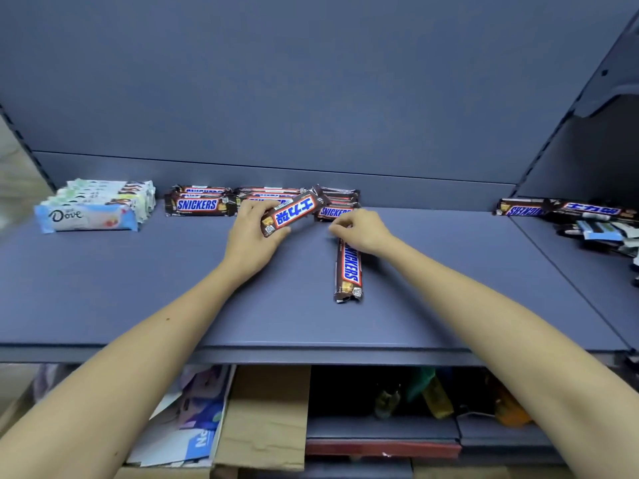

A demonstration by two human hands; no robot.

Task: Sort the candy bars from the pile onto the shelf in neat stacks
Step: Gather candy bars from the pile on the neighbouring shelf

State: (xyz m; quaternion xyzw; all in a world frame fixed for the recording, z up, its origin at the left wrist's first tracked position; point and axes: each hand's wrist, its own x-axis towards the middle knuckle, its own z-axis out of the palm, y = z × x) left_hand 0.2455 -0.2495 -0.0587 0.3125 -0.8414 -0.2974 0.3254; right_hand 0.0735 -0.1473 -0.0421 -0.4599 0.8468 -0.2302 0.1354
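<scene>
My left hand [249,236] grips a brown Snickers bar [294,211], tilted and lifted just in front of the Snickers stacks [197,203] along the back of the blue shelf [138,288]. My right hand [359,231] has curled fingers resting on the far end of a second Snickers bar [348,271], which lies lengthwise on the shelf. Another Snickers stack [333,210] sits right behind that hand. A stack of pale Dove bars [93,209] stands at the back left. The unsorted pile [581,217] lies at the far right.
A shelf upright [553,140] rises at the right beside the pile. Below the shelf's front edge there are cardboard boxes [269,416], papers and a lower shelf with dim items.
</scene>
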